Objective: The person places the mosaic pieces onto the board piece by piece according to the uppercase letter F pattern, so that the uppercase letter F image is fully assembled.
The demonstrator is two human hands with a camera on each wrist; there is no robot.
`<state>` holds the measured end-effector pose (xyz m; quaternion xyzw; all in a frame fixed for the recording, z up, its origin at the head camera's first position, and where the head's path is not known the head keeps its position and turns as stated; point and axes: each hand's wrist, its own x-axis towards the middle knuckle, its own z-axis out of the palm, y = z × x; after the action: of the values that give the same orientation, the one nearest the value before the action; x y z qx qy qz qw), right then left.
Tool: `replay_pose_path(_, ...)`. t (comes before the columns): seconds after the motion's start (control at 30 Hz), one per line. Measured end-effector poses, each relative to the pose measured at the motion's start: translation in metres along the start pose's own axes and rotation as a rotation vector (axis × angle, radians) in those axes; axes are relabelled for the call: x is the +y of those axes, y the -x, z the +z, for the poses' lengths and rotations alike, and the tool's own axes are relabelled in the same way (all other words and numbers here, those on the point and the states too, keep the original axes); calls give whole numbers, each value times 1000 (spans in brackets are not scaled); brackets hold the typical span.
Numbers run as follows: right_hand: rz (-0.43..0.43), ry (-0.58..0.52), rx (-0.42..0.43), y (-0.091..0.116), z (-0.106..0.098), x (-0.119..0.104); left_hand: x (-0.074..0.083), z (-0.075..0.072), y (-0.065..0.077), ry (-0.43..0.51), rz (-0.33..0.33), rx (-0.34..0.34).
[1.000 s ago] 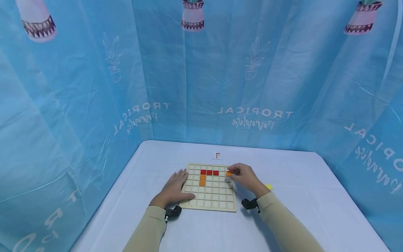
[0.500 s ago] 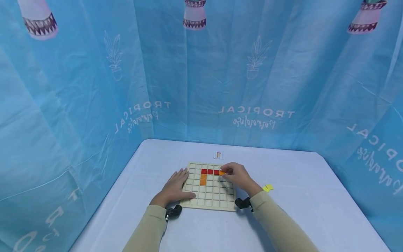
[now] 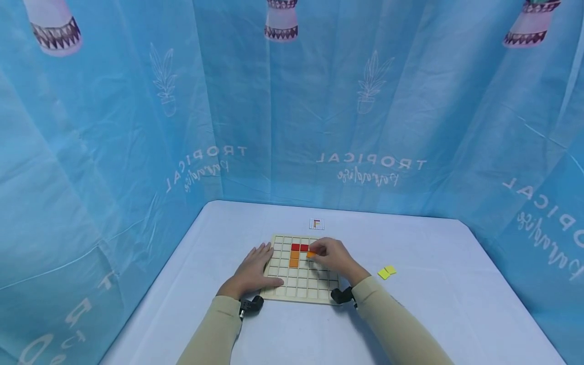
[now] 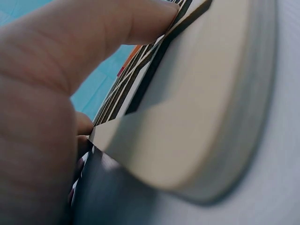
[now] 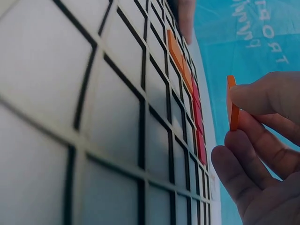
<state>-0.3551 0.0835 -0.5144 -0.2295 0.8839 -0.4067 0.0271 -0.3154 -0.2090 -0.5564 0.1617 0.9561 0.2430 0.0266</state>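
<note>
Head view: we're apparently placing an orange tile [image 3: 311,254], right hand [image 3: 334,256] pinching it above the far half of the board [image 3: 303,285], left hand [image 3: 251,271] resting thumb-apart along its left edge; lowering probably needs cell alignment.

Blue printed curtain [image 3: 296,116] behind white table [image 3: 237,228]

Mirror-reversed white lettering [image 3: 371,160] on the blue curtain [image 3: 315,86] reads "TROPICAL Paradise" in the head view, just past 9 o'clock and between 2 and 3, with cut-off lettering just past 3 and toward 8.
</note>
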Motion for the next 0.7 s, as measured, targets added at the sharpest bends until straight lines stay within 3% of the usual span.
replay_pose_path(0.7, -51, 43, -114, 1, 31, -17, -2, 1, 0, 2, 3, 8)
